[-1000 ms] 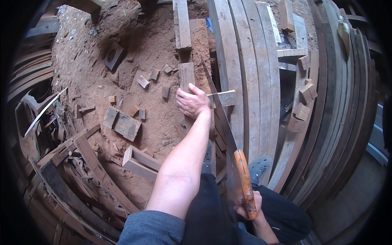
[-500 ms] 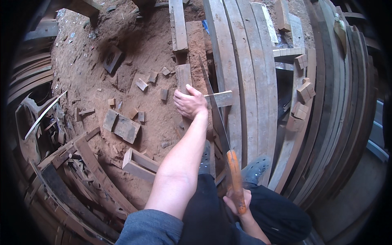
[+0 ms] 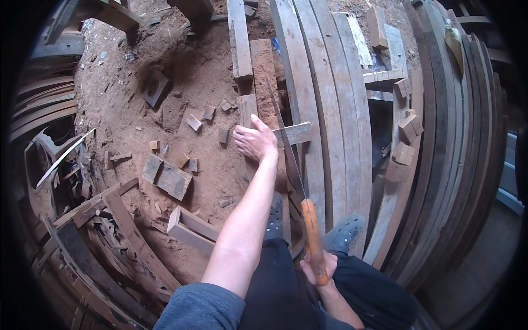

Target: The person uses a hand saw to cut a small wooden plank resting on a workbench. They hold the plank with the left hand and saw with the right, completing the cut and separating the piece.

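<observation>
My left hand (image 3: 256,138) presses down on a wooden block (image 3: 248,103), with its fingers curled over the left edge and the thumb pointing away from me. A short wooden strip (image 3: 297,133) sticks out to the right from beside that hand, reaching over a long beam. What the palm covers is hidden. In my right hand (image 3: 323,267) is the orange wooden handle of a handsaw (image 3: 309,220), gripped near its lower end. The long, narrow saw blade points away from me and crosses the strip just right of my left hand.
Long beams (image 3: 335,110) run away from me on the right. Small offcuts (image 3: 194,122) and a larger wooden block (image 3: 168,176) lie on the sawdust-covered ground at left. More cut blocks (image 3: 410,129) sit on a plank at right. My shoe (image 3: 344,232) is beside the saw handle.
The view has shifted slightly. The saw handle and my right hand sit marginally farther forward, with the blade still across the strip. My left hand keeps its place on the wood.
</observation>
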{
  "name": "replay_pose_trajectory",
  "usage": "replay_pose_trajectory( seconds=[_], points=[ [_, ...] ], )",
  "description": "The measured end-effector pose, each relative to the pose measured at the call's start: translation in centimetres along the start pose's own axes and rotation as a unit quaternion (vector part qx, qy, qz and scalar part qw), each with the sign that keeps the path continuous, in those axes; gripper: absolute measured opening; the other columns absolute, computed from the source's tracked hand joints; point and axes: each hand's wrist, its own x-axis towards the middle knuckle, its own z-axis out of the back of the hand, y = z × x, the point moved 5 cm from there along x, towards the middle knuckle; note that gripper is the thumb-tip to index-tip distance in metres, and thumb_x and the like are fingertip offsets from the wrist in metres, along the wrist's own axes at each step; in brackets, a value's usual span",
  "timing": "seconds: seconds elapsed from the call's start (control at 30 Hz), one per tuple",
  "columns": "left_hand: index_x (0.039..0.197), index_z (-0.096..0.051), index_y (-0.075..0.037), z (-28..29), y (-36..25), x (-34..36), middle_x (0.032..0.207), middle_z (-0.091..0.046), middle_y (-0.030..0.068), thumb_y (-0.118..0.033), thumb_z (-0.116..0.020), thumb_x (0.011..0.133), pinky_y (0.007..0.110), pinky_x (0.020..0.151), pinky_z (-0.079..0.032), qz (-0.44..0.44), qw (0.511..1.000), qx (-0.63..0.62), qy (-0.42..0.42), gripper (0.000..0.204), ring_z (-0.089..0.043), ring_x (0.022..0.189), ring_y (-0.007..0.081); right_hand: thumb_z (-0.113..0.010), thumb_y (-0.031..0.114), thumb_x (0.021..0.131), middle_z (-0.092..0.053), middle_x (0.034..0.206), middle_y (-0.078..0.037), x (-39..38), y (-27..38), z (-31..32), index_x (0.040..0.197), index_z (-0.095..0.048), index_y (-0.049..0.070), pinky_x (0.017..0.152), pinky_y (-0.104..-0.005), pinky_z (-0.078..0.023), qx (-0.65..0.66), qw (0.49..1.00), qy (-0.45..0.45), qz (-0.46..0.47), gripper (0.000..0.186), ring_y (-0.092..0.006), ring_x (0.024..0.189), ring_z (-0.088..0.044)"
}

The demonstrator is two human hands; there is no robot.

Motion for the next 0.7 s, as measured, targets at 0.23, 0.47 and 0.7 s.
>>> replay_pose_trajectory(
  seconds=[0.23,0.47,0.7],
  points=[
    [0.108,-0.049,0.003,0.2,-0.5,0.6,0.108,-0.055,0.0204,-0.054,-0.040,0.090,0.046,0.090,-0.038,0.010,0.999,-0.037,0.000,0.061,-0.051,0.107,0.0351,-0.068,0.002,0.063,-0.056,0.058,-0.007,2.3,0.5,0.1,0.067,-0.056,0.003,0.047,-0.0277,-0.046,0.027,0.999,-0.020,-0.011,0.013,-0.0213,0.047,-0.058],
    [0.113,-0.050,0.002,0.2,-1.5,1.4,0.115,-0.054,0.0218,-0.058,-0.039,0.089,0.046,0.094,-0.036,0.032,0.998,-0.047,0.017,0.065,-0.049,0.112,0.0351,-0.067,0.000,0.062,-0.057,0.059,-0.007,3.3,0.0,0.6,0.068,-0.055,0.003,0.050,-0.0273,-0.047,0.053,0.998,0.022,-0.008,0.014,-0.0214,0.050,-0.060],
    [0.112,-0.051,0.000,0.1,-2.2,1.4,0.114,-0.055,0.0203,-0.060,-0.041,0.088,0.047,0.093,-0.037,0.087,0.996,-0.029,0.012,0.065,-0.050,0.111,0.0347,-0.066,-0.001,0.062,-0.057,0.060,-0.008,3.5,0.1,0.5,0.068,-0.055,0.004,0.050,-0.0279,-0.047,0.053,0.996,0.065,-0.019,0.014,-0.0219,0.050,-0.060]
  ],
)
